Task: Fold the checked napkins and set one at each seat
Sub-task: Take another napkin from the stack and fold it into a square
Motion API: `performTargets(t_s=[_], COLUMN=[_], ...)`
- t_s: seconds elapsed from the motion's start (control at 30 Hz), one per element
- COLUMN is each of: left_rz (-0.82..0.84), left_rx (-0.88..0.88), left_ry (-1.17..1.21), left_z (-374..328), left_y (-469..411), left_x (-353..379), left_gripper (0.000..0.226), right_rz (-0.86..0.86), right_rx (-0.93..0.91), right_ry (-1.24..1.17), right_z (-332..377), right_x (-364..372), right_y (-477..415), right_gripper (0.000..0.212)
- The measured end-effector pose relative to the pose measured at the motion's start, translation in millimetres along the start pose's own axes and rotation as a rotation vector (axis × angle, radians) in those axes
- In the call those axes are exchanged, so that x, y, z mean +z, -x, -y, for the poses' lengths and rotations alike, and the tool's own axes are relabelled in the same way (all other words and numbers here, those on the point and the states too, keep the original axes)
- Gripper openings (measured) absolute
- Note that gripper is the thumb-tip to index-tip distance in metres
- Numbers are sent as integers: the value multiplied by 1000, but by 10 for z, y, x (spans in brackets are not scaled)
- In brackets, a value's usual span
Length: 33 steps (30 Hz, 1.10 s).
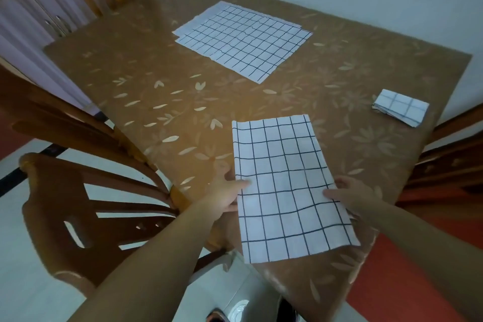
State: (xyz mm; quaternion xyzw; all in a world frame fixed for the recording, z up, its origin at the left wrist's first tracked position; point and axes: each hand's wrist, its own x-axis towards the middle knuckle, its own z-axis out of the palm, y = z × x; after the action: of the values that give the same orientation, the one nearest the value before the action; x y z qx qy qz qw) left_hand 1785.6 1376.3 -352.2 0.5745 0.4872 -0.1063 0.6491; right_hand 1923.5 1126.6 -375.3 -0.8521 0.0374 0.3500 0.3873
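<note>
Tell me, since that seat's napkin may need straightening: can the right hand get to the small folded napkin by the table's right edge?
Probably yes: bare table lies between the right hand and the small folded napkin, though that hand currently holds the half-folded napkin.

A brown counter (162, 102) with a pale leaf and flower pattern fills the view. A dark wooden chair (86, 206) stands just beside the counter's left edge, another wooden chair (449, 165) at its right edge. Beyond the counter's far left corner stands a cupboard (44, 13) with pale doors.
</note>
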Motion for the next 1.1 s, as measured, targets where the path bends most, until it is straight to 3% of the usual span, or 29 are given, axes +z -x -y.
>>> performTargets(t_s=[0.07, 0.17, 0.23, 0.3, 0.43, 0.5, 0.67, 0.8, 0.97, 1.03, 1.1], left_rz=[21, 20, 14, -15, 17, 32, 84, 29, 81, 119, 155], left_rx=[0, 48, 104, 158, 224, 196, 172, 244, 193, 151, 103], left_ry=[-16, -76, -57, 3, 46, -3, -139, -215, -51, 61, 124], left_z=[2, 51, 50, 26, -70, -91, -29, -11, -41, -54, -63], left_y=[85, 145, 174, 171, 213, 192, 95, 88, 62, 65, 75], left_x=[-1, -7, -8, -28, -97, -130, -196, -219, -227, -230, -243], left_gripper=[77, 71, 72, 69, 37, 28, 49, 39, 17, 17, 13], right_rz=[-61, -116, -88, -116, -43, 125, 409, 523, 493, 469, 436], right_rx=[-26, -60, -94, -150, -172, -146, 14, -57, -125, -167, -182], right_ry=[-8, -133, -330, -320, -318, -352, -510, -446, -461, -347, -256], right_z=[46, 74, 162, 218, 332, 353, 292, 204, 198, 217, 248], right_x=[3, 29, 21, -26, -162, -239, -348, -399, -411, -368, -301], right_y=[36, -12, 39, 46, 95, 123, 100, 27, 16, 23, 35], right_gripper=[60, 64, 52, 41, 15, 28, 51, 44, 57, 69, 68])
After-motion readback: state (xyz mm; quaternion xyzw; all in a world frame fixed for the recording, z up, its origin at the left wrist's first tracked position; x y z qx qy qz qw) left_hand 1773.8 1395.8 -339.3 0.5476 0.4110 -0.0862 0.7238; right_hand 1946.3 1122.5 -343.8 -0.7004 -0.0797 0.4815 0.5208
